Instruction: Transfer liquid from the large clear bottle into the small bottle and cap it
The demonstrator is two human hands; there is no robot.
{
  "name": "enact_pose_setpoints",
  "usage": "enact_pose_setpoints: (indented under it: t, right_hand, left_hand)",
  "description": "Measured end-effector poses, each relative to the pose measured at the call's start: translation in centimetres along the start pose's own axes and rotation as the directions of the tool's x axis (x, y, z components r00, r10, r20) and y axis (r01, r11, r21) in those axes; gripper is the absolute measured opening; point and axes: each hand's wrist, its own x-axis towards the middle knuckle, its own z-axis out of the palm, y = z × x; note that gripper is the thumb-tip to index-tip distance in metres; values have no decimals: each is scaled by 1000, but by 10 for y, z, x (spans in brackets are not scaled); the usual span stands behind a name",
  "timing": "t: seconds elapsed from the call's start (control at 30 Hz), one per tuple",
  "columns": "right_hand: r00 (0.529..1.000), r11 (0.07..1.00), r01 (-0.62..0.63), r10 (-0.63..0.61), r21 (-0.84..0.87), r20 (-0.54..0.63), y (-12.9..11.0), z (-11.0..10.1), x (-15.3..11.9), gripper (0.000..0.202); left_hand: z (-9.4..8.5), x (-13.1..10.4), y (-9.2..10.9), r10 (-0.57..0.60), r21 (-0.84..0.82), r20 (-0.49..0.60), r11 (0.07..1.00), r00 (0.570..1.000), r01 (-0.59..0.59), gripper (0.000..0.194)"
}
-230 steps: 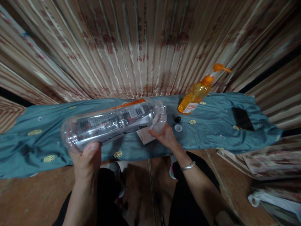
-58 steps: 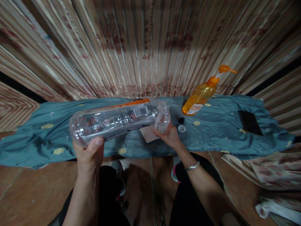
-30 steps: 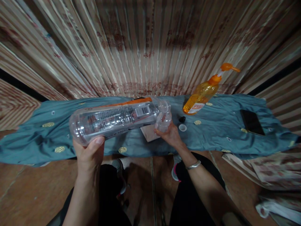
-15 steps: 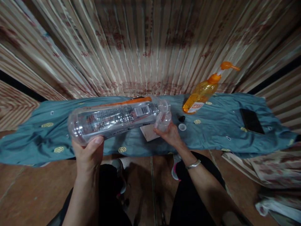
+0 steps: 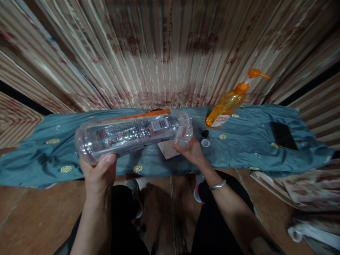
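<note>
My left hand [image 5: 99,170] is wrapped round the base end of a large clear plastic bottle [image 5: 124,136] with a barcode label and an orange band. The bottle lies almost level, its mouth pointing right. Between the fingers of my right hand [image 5: 191,150] is a small clear bottle [image 5: 183,136], held right at the large bottle's mouth. Whether the two openings touch or overlap I cannot tell. Any liquid in the large bottle is too hard to make out. A small black cap [image 5: 205,133] and a white round cap [image 5: 205,142] lie just right of my right hand.
An orange pump bottle [image 5: 225,108] with amber liquid stands at the back right. Farther right lies a black flat object [image 5: 283,136]. Under the bottles is a pale flat item [image 5: 168,150]. A teal cloth [image 5: 249,141] covers the narrow table; a striped curtain [image 5: 159,53] hangs behind.
Almost nothing differs. The large bottle's base end and my left hand have shifted very slightly left, along with a slight shift of the whole view.
</note>
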Motion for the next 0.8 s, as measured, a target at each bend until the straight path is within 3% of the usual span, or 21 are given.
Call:
enact_pose_setpoints:
  t: [0.6,0.8]
  right_hand:
    - [1000,1000,1,-1,-8,-4,2,0,0,73]
    - [1000,1000,0,0,-12,-5,3,0,-1,66]
  left_hand:
    - [-8,0,-5,-1,0,10,1000,1000,1,77]
    - [-12,1,-7,-14,-11,16,1000,1000,15,83]
